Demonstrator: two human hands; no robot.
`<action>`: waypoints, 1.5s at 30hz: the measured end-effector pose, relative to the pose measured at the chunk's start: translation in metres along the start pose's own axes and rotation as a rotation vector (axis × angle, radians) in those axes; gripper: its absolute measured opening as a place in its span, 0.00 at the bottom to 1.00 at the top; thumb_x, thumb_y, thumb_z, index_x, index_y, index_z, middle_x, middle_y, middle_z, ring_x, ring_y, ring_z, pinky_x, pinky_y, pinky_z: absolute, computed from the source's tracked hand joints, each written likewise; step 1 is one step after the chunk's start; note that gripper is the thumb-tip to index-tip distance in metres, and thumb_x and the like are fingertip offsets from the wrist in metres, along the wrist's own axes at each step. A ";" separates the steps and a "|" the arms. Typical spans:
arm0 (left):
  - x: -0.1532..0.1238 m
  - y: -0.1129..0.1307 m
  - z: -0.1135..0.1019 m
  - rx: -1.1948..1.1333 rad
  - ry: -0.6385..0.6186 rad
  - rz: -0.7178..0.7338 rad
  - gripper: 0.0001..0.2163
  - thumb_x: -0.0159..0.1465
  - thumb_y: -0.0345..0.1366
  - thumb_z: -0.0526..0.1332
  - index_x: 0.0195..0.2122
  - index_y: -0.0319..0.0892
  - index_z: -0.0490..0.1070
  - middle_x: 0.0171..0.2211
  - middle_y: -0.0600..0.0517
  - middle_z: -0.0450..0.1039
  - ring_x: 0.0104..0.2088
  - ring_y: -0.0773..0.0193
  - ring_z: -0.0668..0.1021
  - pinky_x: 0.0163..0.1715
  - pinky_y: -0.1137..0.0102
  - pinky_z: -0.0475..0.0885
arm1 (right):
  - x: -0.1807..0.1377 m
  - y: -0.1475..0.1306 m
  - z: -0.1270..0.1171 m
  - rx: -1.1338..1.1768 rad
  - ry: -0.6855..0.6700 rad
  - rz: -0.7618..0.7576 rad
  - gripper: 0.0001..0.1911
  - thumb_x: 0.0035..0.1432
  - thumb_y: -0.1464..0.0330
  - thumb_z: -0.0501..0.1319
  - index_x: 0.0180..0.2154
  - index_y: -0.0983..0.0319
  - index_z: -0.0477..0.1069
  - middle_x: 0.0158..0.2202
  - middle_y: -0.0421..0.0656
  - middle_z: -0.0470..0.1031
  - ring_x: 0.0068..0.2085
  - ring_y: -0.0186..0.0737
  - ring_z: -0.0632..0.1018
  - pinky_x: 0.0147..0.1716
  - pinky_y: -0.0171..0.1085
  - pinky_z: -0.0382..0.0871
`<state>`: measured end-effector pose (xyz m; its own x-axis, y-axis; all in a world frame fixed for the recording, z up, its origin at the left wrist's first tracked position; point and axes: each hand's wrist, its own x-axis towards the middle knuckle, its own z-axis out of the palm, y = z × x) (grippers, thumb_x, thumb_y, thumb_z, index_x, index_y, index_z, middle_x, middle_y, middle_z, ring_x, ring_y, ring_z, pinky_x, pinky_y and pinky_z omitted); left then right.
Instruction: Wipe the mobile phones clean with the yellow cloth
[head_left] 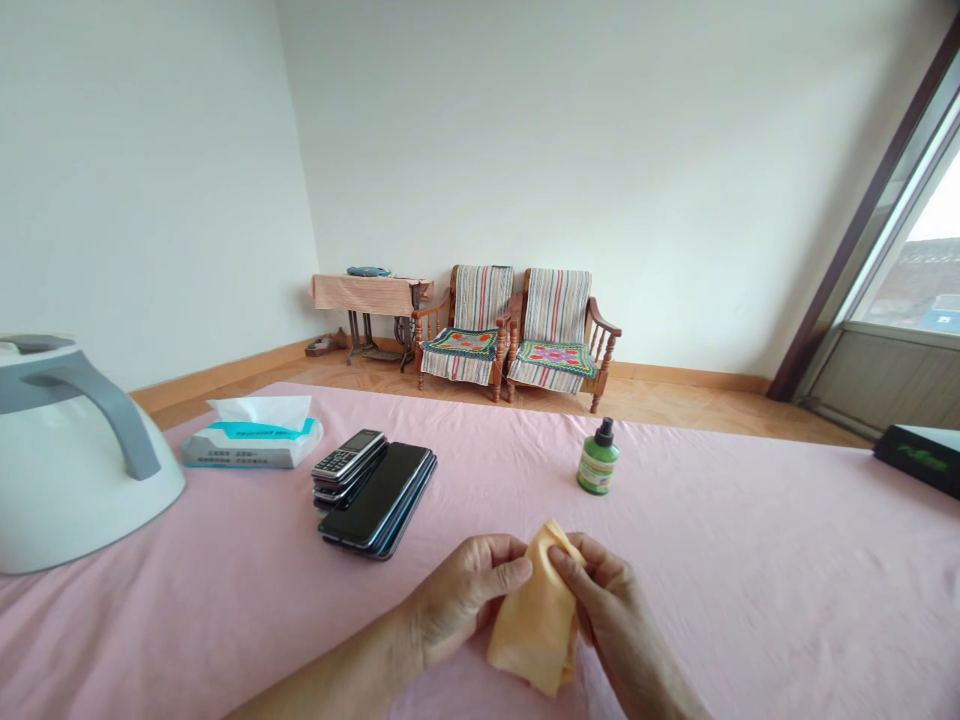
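Observation:
A yellow cloth hangs folded between my two hands, low over the pink bedsheet. My left hand pinches its left edge between thumb and fingers. From the other side my right hand grips it near the top, thumb pressed on the front. Beyond my right hand stands a small green spray bottle with a black top. To the left of my hands lie a stack of smartphones and, against it, a pile of keypad phones.
At far left stands a white and grey kettle, with a tissue pack beside it. A black box lies at the right edge. Two wooden chairs and a cloth-covered sewing table stand by the far wall.

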<state>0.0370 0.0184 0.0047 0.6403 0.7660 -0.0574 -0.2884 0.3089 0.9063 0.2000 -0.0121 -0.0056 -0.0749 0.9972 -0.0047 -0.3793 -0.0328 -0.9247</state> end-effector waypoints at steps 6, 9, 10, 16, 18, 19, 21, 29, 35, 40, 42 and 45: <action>0.002 0.001 -0.001 -0.008 0.149 0.050 0.17 0.50 0.46 0.71 0.30 0.37 0.72 0.25 0.54 0.71 0.23 0.71 0.70 0.24 0.77 0.60 | -0.005 -0.006 0.008 0.189 -0.038 0.090 0.17 0.55 0.57 0.64 0.38 0.64 0.74 0.29 0.42 0.75 0.28 0.36 0.74 0.26 0.31 0.65; 0.002 0.003 0.000 -0.023 0.181 0.090 0.18 0.50 0.48 0.71 0.31 0.37 0.72 0.27 0.52 0.73 0.26 0.68 0.72 0.28 0.75 0.63 | -0.008 -0.008 0.012 0.215 -0.063 0.228 0.20 0.54 0.54 0.63 0.35 0.66 0.74 0.28 0.45 0.76 0.31 0.41 0.76 0.27 0.33 0.67; 0.002 0.004 0.001 -0.024 0.193 0.102 0.18 0.50 0.48 0.71 0.30 0.37 0.72 0.27 0.52 0.73 0.27 0.67 0.72 0.29 0.75 0.64 | -0.009 -0.008 0.014 0.204 -0.088 0.230 0.20 0.53 0.54 0.63 0.36 0.66 0.74 0.29 0.45 0.76 0.32 0.42 0.77 0.28 0.34 0.68; 0.002 0.003 0.001 0.009 0.225 0.102 0.17 0.49 0.46 0.72 0.29 0.36 0.73 0.27 0.51 0.74 0.28 0.66 0.73 0.29 0.74 0.64 | -0.009 0.000 0.014 0.034 -0.049 0.071 0.22 0.46 0.58 0.70 0.39 0.64 0.71 0.32 0.44 0.77 0.34 0.43 0.77 0.34 0.36 0.69; 0.001 0.003 0.001 0.016 0.228 0.094 0.18 0.48 0.46 0.72 0.29 0.36 0.74 0.27 0.52 0.74 0.28 0.66 0.73 0.29 0.74 0.65 | -0.006 0.004 0.009 0.027 -0.014 0.041 0.22 0.47 0.57 0.69 0.39 0.64 0.70 0.32 0.44 0.77 0.32 0.42 0.77 0.32 0.37 0.69; 0.001 0.003 0.001 0.017 0.228 0.093 0.18 0.48 0.46 0.72 0.29 0.36 0.74 0.27 0.52 0.74 0.28 0.66 0.73 0.30 0.74 0.65 | -0.005 0.006 0.007 0.030 -0.001 0.018 0.24 0.47 0.57 0.69 0.41 0.63 0.69 0.32 0.44 0.77 0.32 0.42 0.77 0.31 0.37 0.69; 0.002 0.003 0.002 0.013 0.222 0.093 0.19 0.47 0.47 0.73 0.30 0.36 0.74 0.27 0.51 0.74 0.28 0.65 0.74 0.31 0.73 0.65 | -0.003 0.007 0.005 0.024 0.034 -0.038 0.31 0.47 0.57 0.69 0.50 0.60 0.63 0.33 0.43 0.77 0.30 0.42 0.77 0.29 0.36 0.69; 0.003 0.001 -0.001 -0.021 0.193 0.098 0.17 0.50 0.44 0.72 0.31 0.36 0.73 0.29 0.51 0.73 0.29 0.67 0.73 0.32 0.74 0.65 | -0.005 0.001 0.009 -0.105 -0.047 -0.067 0.26 0.51 0.56 0.66 0.51 0.58 0.71 0.42 0.46 0.77 0.39 0.44 0.77 0.37 0.39 0.70; 0.001 -0.001 -0.001 0.001 0.222 0.122 0.18 0.47 0.45 0.73 0.28 0.36 0.71 0.26 0.52 0.71 0.26 0.69 0.71 0.30 0.74 0.64 | -0.005 0.003 0.010 -0.109 0.060 -0.012 0.24 0.41 0.55 0.71 0.40 0.61 0.78 0.37 0.48 0.80 0.40 0.51 0.77 0.35 0.40 0.71; 0.000 0.000 0.003 0.037 0.242 0.145 0.19 0.44 0.46 0.74 0.26 0.35 0.72 0.24 0.52 0.72 0.24 0.68 0.71 0.30 0.73 0.64 | -0.005 0.009 0.010 0.005 0.074 0.084 0.23 0.38 0.55 0.72 0.36 0.61 0.79 0.30 0.46 0.79 0.34 0.49 0.78 0.30 0.38 0.70; -0.001 0.001 0.004 0.045 0.249 0.150 0.19 0.44 0.45 0.74 0.26 0.35 0.72 0.24 0.52 0.72 0.24 0.68 0.71 0.30 0.73 0.63 | -0.005 0.011 0.012 0.062 0.089 0.108 0.24 0.38 0.54 0.72 0.38 0.60 0.79 0.31 0.46 0.79 0.34 0.49 0.79 0.32 0.39 0.71; -0.001 0.001 0.003 0.057 0.255 0.152 0.18 0.45 0.45 0.73 0.26 0.36 0.73 0.25 0.53 0.72 0.25 0.69 0.70 0.29 0.74 0.63 | -0.005 0.010 0.016 0.108 0.078 0.131 0.29 0.38 0.54 0.71 0.43 0.59 0.76 0.33 0.47 0.79 0.35 0.49 0.79 0.34 0.41 0.71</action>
<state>0.0386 0.0163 0.0068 0.3908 0.9203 -0.0159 -0.3226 0.1532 0.9341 0.1821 -0.0188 -0.0087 -0.0598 0.9860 -0.1558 -0.4683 -0.1656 -0.8679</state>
